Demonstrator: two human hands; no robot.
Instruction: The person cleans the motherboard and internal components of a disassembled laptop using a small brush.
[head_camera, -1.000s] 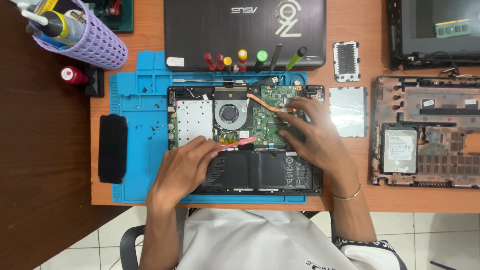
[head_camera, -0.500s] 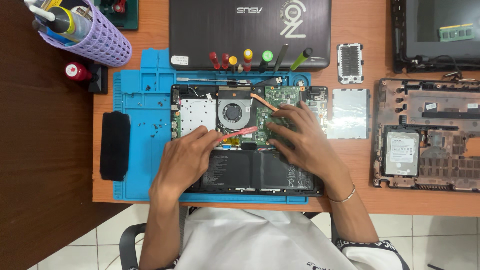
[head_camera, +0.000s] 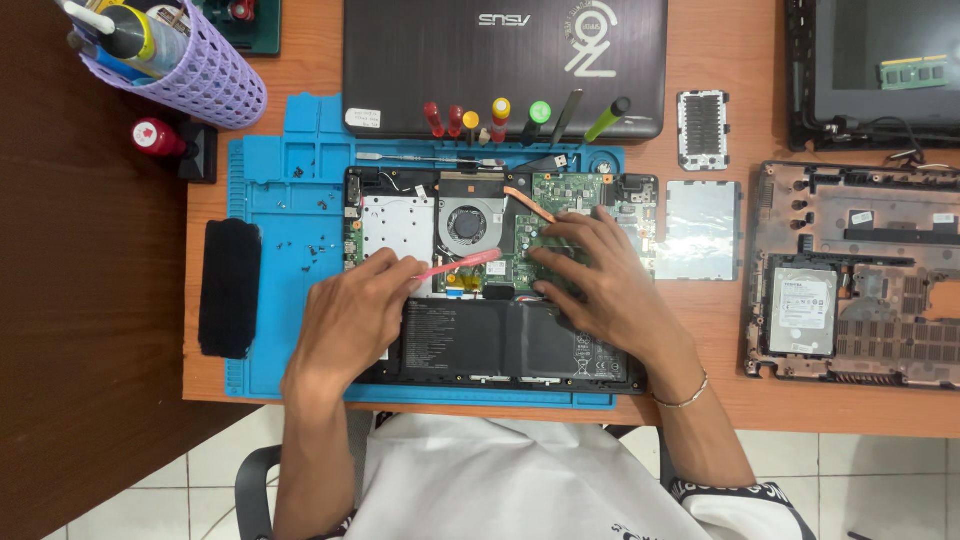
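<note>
— On the bench (head_camera: 720, 50)?
— Opened laptop base (head_camera: 500, 280) on the work mat (head_camera: 290, 200); closed laptop (head_camera: 505, 65) behind, screwdrivers (head_camera: 490, 118) between.
— Right of it?
— Cover plate (head_camera: 700, 230), then second chassis (head_camera: 860, 270).

Both arms come up from the bottom of the view and reach forward. The left hand (head_camera: 350, 325) is curled, with its back facing up and the knuckles bent. Its thumb and first fingers are pinched together at the tips, close to the top of the hand. The left wrist is straight and the forearm runs down and a little to the left. The right hand (head_camera: 605, 285) lies flatter, palm down. Its fingers (head_camera: 560, 235) are spread a bit and point up and to the left, tips pressed down. The right forearm slants down to the right
</note>
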